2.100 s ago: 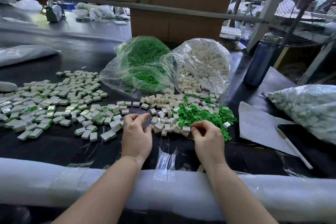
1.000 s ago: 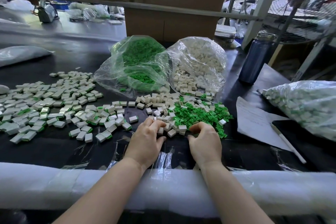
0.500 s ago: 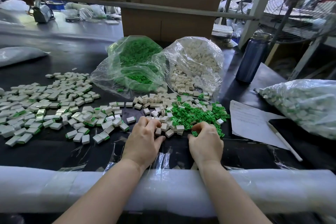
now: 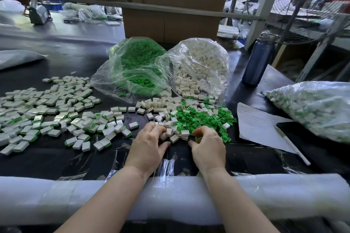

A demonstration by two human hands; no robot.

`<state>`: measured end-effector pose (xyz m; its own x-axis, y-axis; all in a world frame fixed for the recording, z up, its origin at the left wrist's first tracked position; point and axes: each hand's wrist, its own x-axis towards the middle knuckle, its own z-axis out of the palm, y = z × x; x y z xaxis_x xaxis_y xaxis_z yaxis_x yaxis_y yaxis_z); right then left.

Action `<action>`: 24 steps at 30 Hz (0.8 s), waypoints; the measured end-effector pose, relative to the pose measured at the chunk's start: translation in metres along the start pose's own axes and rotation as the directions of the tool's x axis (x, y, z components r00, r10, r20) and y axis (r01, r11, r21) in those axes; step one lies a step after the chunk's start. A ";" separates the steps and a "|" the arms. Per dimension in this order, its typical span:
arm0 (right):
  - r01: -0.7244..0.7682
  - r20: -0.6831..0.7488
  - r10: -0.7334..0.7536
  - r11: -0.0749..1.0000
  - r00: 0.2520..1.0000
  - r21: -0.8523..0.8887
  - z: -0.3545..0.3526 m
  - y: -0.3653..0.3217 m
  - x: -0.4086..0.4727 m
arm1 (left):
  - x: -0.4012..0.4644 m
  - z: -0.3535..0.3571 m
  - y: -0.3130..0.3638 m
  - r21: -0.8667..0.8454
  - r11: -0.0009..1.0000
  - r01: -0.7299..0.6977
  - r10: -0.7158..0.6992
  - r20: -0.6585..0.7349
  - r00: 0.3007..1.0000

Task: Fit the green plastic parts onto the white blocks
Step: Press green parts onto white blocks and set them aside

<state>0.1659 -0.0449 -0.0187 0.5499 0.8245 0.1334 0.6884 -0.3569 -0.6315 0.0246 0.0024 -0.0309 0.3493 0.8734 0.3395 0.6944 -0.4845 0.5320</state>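
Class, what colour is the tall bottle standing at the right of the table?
Dark blue bottle with a silvery cap, seen in the head view.

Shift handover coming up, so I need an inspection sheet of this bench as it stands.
Surface: black table, foam-padded front edge.
Job's things: loose white blocks, green parts, bagged stock behind; fitted blocks left.
Clutter: paper sheet, pen, blue bottle, filled bag.
Hands: left hand fingers on blocks; right hand curled at green parts.
Cables: nothing seen on this table.
Surroundings: cardboard boxes, fan.
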 end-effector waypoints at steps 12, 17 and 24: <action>0.044 0.039 -0.042 0.998 0.998 -0.048 0.007 0.001 0.003 | -0.001 -0.002 0.001 -0.062 0.998 -0.032 0.032 -0.008 0.999; 0.076 0.011 -0.076 0.997 0.997 -0.012 0.007 0.001 0.001 | 0.002 0.000 0.002 -0.088 0.995 -0.041 0.043 0.028 0.999; 0.095 -0.019 -0.093 0.992 0.995 0.089 0.006 -0.002 0.000 | 0.015 0.004 0.008 0.074 0.997 -0.020 0.014 0.081 0.997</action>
<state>0.1616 -0.0415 -0.0223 0.4922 0.8457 0.2063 0.6923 -0.2367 -0.6816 0.0377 0.0119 -0.0249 0.4087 0.8677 0.2830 0.7320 -0.4969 0.4662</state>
